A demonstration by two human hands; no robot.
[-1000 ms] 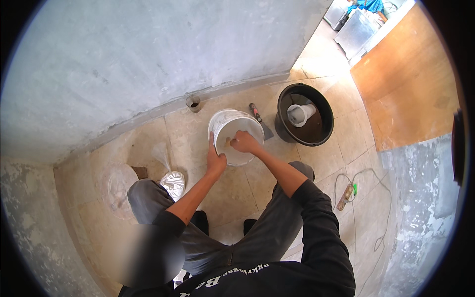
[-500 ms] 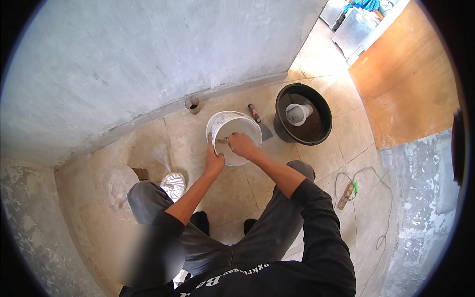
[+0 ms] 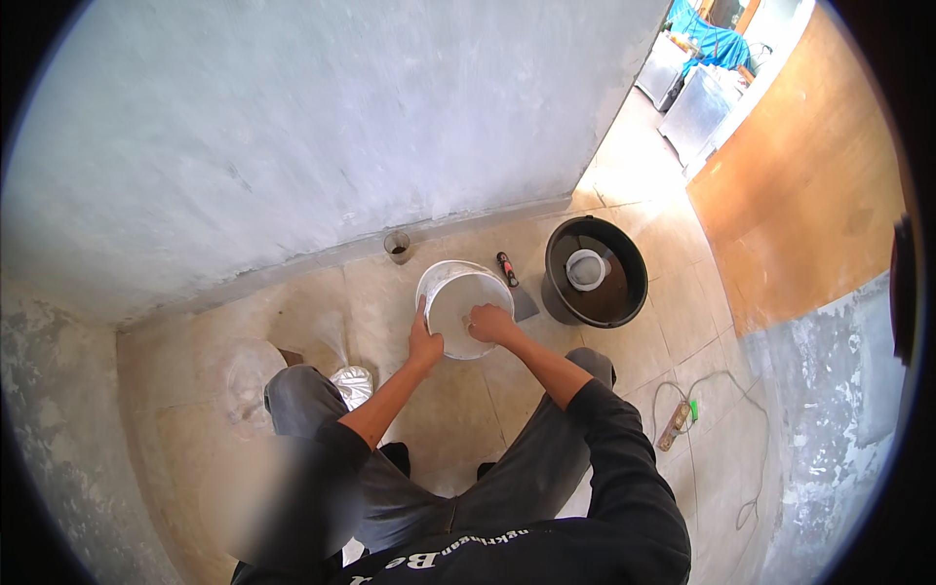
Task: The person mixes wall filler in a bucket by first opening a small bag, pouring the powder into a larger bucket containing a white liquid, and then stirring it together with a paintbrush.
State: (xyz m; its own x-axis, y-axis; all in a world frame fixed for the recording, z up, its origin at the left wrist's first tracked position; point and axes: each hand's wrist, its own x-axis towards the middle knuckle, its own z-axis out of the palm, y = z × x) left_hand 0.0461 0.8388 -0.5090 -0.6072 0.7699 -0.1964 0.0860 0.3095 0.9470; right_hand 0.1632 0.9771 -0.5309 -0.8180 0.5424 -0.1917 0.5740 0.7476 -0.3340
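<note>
A white bucket point(image 3: 444, 272) stands on the floor in front of me, with a pale greyish mix point(image 3: 450, 310) inside. My left hand point(image 3: 424, 345) is closed on its near-left rim. Inside the opening, my right hand point(image 3: 491, 325) is closed around a short brownish tool, mostly hidden by the fingers. Just beyond the bucket's right side lies a putty knife with a red and black handle point(image 3: 506, 269), its wide blade point(image 3: 525, 303) flat on the tiles.
To the right, a black tub point(image 3: 559, 305) holds murky water and a white container point(image 3: 586, 270). A clear cup point(image 3: 396, 248) stands by the wall. A silvery bag point(image 3: 353, 386) and a round translucent lid point(image 3: 244, 382) lie left. A corded power strip point(image 3: 673, 427) is at right.
The whole view has shifted, so the floor things sit lower in the picture. My right hand has moved rightward within the bucket, and less of the tool shows. The left hand keeps its hold.
</note>
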